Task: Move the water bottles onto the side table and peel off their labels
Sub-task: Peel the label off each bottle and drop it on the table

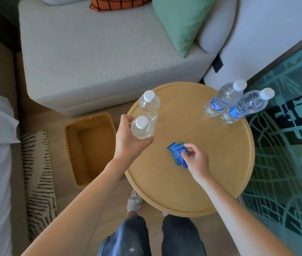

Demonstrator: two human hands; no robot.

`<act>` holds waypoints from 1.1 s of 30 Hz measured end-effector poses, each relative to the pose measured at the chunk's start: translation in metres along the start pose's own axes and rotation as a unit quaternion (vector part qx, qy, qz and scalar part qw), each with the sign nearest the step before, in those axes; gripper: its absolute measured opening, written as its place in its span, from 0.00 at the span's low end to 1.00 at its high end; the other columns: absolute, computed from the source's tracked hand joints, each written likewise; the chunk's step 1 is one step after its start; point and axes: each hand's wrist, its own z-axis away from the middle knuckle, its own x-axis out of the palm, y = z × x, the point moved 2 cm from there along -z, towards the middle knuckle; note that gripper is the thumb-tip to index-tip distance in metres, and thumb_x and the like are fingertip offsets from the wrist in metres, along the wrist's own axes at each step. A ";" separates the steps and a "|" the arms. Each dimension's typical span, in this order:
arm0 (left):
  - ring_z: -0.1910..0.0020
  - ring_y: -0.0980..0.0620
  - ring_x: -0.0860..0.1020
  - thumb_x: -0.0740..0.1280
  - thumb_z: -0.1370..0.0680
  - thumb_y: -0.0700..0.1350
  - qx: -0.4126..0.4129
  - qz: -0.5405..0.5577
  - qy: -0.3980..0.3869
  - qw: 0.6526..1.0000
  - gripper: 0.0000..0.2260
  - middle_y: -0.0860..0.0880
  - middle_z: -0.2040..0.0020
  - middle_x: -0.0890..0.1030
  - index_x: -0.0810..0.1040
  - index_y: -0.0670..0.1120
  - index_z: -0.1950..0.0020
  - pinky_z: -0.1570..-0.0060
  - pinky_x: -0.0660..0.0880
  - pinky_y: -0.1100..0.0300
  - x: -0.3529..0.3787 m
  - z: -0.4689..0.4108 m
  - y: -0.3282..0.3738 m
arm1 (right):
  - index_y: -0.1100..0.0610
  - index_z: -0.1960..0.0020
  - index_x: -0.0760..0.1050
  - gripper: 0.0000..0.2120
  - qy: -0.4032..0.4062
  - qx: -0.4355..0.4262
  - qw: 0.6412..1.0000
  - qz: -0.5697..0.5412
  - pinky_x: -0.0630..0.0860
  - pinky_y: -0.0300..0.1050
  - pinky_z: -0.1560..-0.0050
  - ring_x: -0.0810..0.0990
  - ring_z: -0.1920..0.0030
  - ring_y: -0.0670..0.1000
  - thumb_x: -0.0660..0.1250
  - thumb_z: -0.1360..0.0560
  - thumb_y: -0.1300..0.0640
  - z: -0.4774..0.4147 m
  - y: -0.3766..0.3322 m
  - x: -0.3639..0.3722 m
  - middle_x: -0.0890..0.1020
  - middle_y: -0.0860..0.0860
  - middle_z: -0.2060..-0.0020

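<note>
At the worktop [192, 191], the left grip [128, 139] held a bare bottle [142, 129] beside a second bare bottle [149, 105] at the left edge, the right grip [197, 159] pinched peeled labels [177, 153] mid-worktop, and two labelled bottles [224, 98] at the far-right edge awaited peeling.

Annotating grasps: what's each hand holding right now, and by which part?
Left hand grips a label-free bottle around its body. Right hand pinches the blue labels at their right edge.
</note>
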 end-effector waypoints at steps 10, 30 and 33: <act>0.53 0.63 0.74 0.80 0.40 0.47 0.005 -0.004 0.002 1.000 0.29 0.60 0.53 0.74 0.64 0.58 0.50 0.63 0.67 0.76 0.015 -0.005 -0.009 | 0.60 0.41 0.79 0.11 -0.011 -0.033 0.994 0.104 0.73 0.42 0.51 0.79 0.50 0.55 0.68 0.22 0.65 -0.007 0.018 0.007 0.80 0.54 0.49; 0.41 0.53 0.72 0.77 0.29 0.48 0.081 -0.146 -0.022 0.986 0.29 0.49 0.39 0.71 0.68 0.45 0.33 0.47 0.72 0.61 -0.007 0.033 -0.006 | 0.64 0.37 0.78 0.17 0.055 -0.227 0.937 0.259 0.76 0.60 0.43 0.78 0.45 0.64 0.72 0.23 0.60 0.030 -0.014 -0.014 0.81 0.60 0.42; 0.49 0.46 0.76 0.73 0.25 0.43 0.174 -0.219 -0.014 0.960 0.15 0.45 0.47 0.77 0.73 0.41 0.42 0.52 0.75 0.54 -0.009 0.054 -0.001 | 0.65 0.39 0.79 0.13 0.084 -0.245 0.933 0.250 0.78 0.58 0.45 0.79 0.47 0.62 0.71 0.23 0.61 0.041 -0.024 -0.022 0.82 0.59 0.45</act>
